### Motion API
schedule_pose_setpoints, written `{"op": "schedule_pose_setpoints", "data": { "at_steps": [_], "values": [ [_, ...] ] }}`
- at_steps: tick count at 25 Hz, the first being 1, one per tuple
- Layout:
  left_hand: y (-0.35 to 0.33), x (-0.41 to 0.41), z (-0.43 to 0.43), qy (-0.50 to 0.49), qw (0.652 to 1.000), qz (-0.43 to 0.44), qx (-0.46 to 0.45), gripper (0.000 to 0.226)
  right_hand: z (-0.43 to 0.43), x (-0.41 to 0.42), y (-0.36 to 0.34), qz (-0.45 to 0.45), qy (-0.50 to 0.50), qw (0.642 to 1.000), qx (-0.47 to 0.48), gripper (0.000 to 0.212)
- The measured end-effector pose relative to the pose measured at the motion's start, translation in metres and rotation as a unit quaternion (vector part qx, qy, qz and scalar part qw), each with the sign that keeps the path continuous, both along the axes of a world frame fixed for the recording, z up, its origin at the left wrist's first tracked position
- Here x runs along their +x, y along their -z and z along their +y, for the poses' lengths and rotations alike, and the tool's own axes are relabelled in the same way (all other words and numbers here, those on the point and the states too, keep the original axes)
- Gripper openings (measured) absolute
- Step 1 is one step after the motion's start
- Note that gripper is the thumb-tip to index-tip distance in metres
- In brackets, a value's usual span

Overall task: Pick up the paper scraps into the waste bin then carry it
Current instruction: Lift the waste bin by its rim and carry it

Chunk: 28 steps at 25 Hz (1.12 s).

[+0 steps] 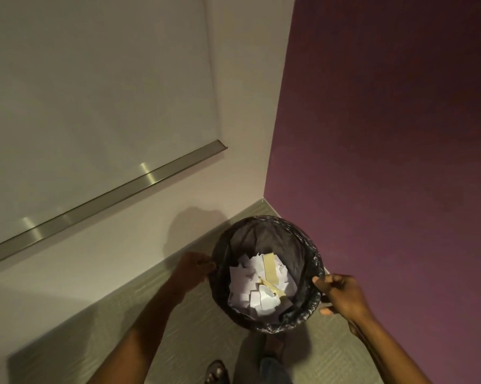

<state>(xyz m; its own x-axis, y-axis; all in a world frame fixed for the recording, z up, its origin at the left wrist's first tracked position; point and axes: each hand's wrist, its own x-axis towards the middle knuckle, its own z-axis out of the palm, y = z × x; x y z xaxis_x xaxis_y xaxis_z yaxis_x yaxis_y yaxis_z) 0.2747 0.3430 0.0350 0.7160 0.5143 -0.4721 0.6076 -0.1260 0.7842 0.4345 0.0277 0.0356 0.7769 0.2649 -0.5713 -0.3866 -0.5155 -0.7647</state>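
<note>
A round waste bin (308, 253) lined with a black plastic bag sits low in the middle of the head view, close to a room corner. Inside it lie several white paper scraps (246, 284) and a few beige strips (269, 266). My left hand (193, 268) grips the bin's left rim. My right hand (343, 296) grips the right rim, thumb over the bag's edge. I cannot tell whether the bin rests on the floor or hangs just above it.
A white wall (95, 106) with a metal ledge (103, 200) stands to the left, a purple wall (386, 134) to the right, meeting in the corner behind the bin. Grey carpet (156, 309) covers the floor. My sandalled foot (217, 372) shows at the bottom.
</note>
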Motion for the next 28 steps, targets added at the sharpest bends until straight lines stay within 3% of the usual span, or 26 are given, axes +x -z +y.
{"op": "schedule_pose_setpoints", "data": {
  "at_steps": [1,3,6,10,14,16,19,22,25,28],
  "values": [
    [0.025,0.047,0.0,-0.012,1.0,0.01,-0.01,0.038,-0.002,0.05,0.017,0.02,-0.015,1.0,-0.009,0.026],
    [0.021,0.045,-0.002,-0.015,1.0,0.01,0.023,0.033,0.005,0.054,0.021,0.02,-0.029,0.999,-0.01,0.03],
    [0.056,0.064,0.002,-0.038,0.998,0.003,0.055,0.059,0.011,0.072,0.043,0.016,-0.025,0.999,-0.02,0.028],
    [0.078,0.106,0.009,-0.078,0.996,0.04,0.003,0.025,0.037,0.115,0.091,0.016,-0.002,0.999,-0.04,0.019],
    [0.128,0.14,0.04,-0.08,0.99,0.104,-0.047,0.016,0.068,0.151,0.15,0.002,-0.028,0.996,-0.084,0.016],
    [0.164,0.16,0.054,-0.089,0.985,0.137,-0.061,0.012,0.085,0.168,0.191,-0.017,-0.055,0.992,-0.109,0.014],
    [0.224,0.198,0.072,-0.095,0.981,0.156,-0.063,0.011,0.108,0.197,0.273,-0.071,-0.156,0.97,-0.173,0.029],
    [0.296,0.229,0.086,-0.092,0.973,0.179,-0.112,0.035,0.123,0.223,0.363,-0.098,-0.188,0.951,-0.226,0.042],
    [0.373,0.248,0.097,-0.106,0.968,0.176,-0.145,0.038,0.131,0.232,0.436,-0.103,-0.201,0.939,-0.26,0.051],
    [0.441,0.255,0.098,-0.123,0.96,0.186,-0.169,0.032,0.134,0.227,0.481,-0.127,-0.226,0.919,-0.296,0.044]
  ]
}}
